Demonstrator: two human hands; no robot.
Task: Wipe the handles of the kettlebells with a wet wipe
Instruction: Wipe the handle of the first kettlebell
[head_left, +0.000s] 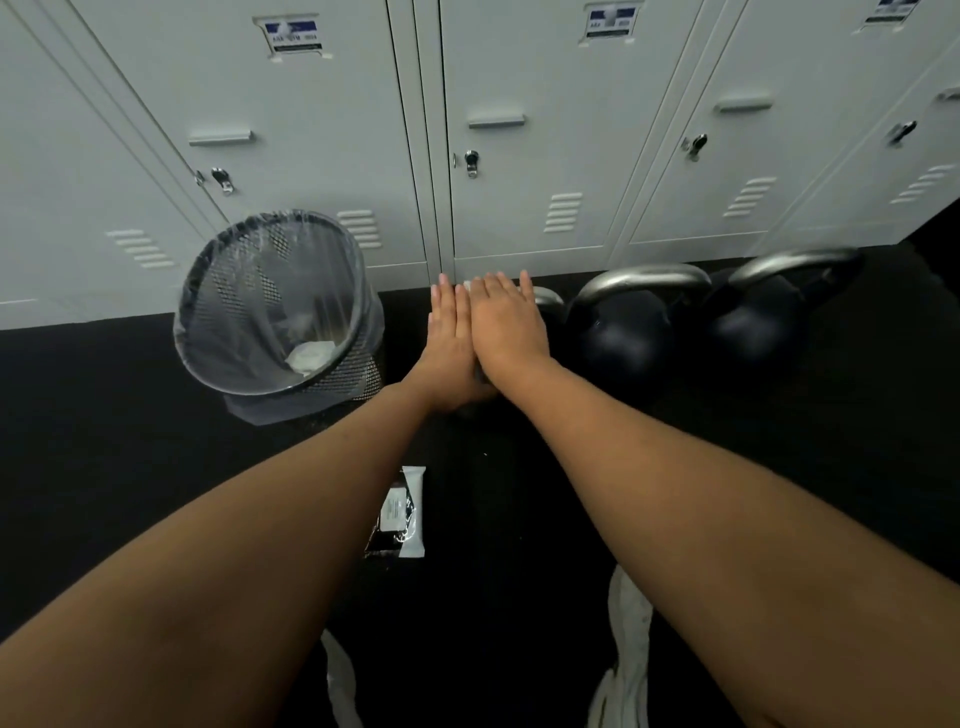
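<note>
My left hand (449, 332) and right hand (506, 322) lie flat, fingers straight, over the leftmost kettlebell handle (548, 297); I'd press the white wipe (466, 285) under them along its whole arch.

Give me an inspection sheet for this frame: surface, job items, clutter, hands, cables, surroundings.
Surface: black floor, no spills seen.
Job's things: middle kettlebell and right kettlebell stand by the lockers, handles up; a third is mostly hidden under the hands, with only part of its handle showing. White scrap at the fingertips, probably the wipe. Wipes pack lies flat on the floor.
Clutter: lined mesh bin holding crumpled white tissue.
Hands: left hand and right hand flat, fingers straight, right overlapping left.
Cables: nothing seen.
Surroundings: grey lockers, doors closed.
</note>
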